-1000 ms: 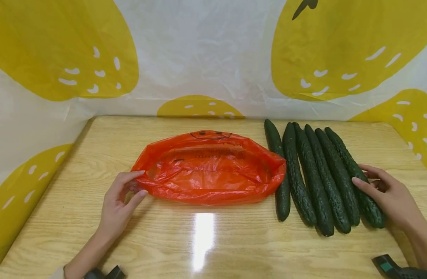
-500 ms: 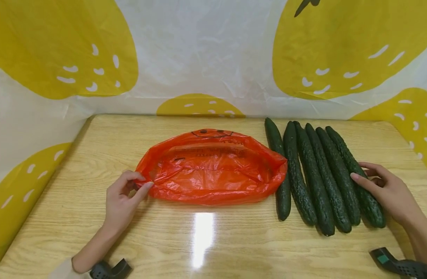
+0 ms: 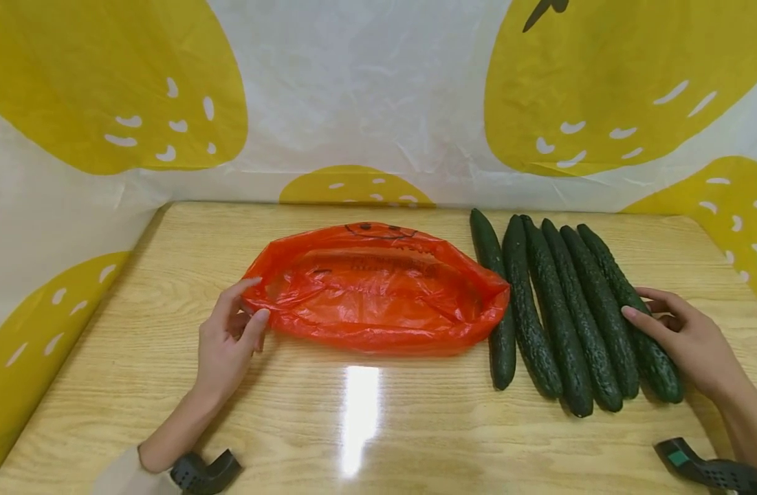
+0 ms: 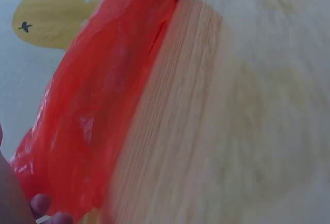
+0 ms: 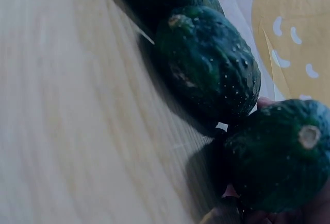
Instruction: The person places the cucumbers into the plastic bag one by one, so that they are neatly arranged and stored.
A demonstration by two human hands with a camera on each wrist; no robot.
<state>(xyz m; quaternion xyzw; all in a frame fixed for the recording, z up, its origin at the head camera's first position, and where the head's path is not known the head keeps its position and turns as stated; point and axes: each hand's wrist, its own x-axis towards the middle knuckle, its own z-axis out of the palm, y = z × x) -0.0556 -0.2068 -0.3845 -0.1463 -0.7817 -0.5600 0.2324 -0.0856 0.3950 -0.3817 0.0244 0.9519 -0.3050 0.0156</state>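
A red plastic bag (image 3: 378,337) lies with its wide mouth facing up in the head view, a smiling face printed on its far side. My left hand (image 3: 229,337) holds its left end, index finger over the rim and thumb at the near side. The left wrist view shows the bag's side (image 4: 98,90) with fingertips at the bottom. At the right, my right hand (image 3: 690,337) grips the rightmost cucumber (image 3: 653,357), thumb on top and fingers along the far side. In the right wrist view that cucumber's end (image 5: 278,157) hides most of the hand.
Several more dark green cucumbers (image 3: 557,316) lie side by side left of the gripped one. The leftmost cucumber (image 3: 502,350) is overlapped by the bag's right corner. Behind the wooden table (image 3: 291,426) hangs a white sheet (image 3: 366,89) with yellow fruit shapes.
My left hand has moved right and slightly away, changing its hold on the bag's left end. The bag has shifted a little with it. The right hand stays on the cucumber.
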